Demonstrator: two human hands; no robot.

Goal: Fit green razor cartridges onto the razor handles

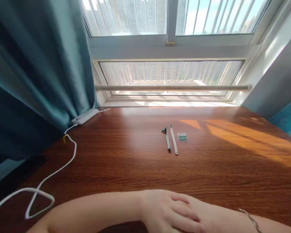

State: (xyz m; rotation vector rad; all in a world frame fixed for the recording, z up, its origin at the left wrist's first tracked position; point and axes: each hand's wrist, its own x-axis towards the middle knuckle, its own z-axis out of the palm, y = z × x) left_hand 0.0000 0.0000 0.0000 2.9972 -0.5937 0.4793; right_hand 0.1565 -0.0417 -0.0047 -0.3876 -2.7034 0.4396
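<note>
My left hand lies flat across my right forearm at the bottom edge, palm down with its fingers slightly apart. It is open and holds no object. My right hand is hidden beneath the left hand and arm; only the forearm with a thin bracelet shows. Beyond my arms, on the brown wooden table, a razor with a green-and-black head lies beside a white toothbrush. To the right of the toothbrush sits a small clear case of razor blade cartridges. Both hands are apart from these things.
A white power strip lies at the table's back left, its white cable looping toward the front left. Blue curtains hang on the left. Behind the table is a window with a horizontal rail. Sunlight falls across the right side.
</note>
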